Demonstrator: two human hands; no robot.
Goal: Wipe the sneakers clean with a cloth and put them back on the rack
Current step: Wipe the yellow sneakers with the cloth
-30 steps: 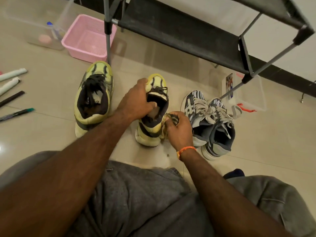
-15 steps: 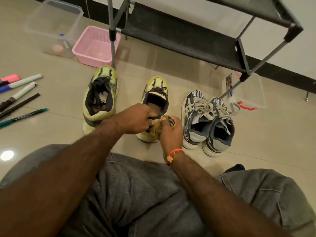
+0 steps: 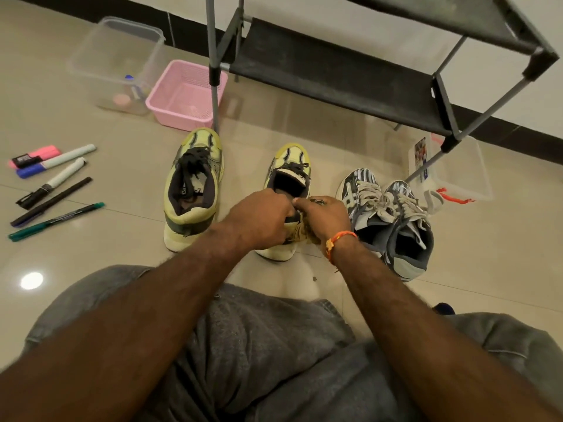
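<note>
Both hands are bunched together at the heel of the middle yellow sneaker (image 3: pixel 289 178). The right hand (image 3: pixel 327 219) has its fingers curled round a scrunched-up cloth (image 3: pixel 301 233), pressing it against the heel collar. The left hand (image 3: pixel 262 219) is curled onto the same heel from the other side; it looks like it's steadying the shoe, though I can't tell if it's got a pinch of cloth too.

The other yellow sneaker (image 3: pixel 193 190) sits just left of the left hand, and the grey striped pair (image 3: pixel 387 217) is right up against the right wrist. The rack (image 3: pixel 335 71) is beyond both hands, with its shelves bare.

What could go sideways, I'd say: the right forearm is so close to the grey pair that a wide scrub could knock them over. The cloth already looks pretty grubby, so it might just smear dirt around. And with only the heel held, a hard push could tip the shoe.
</note>
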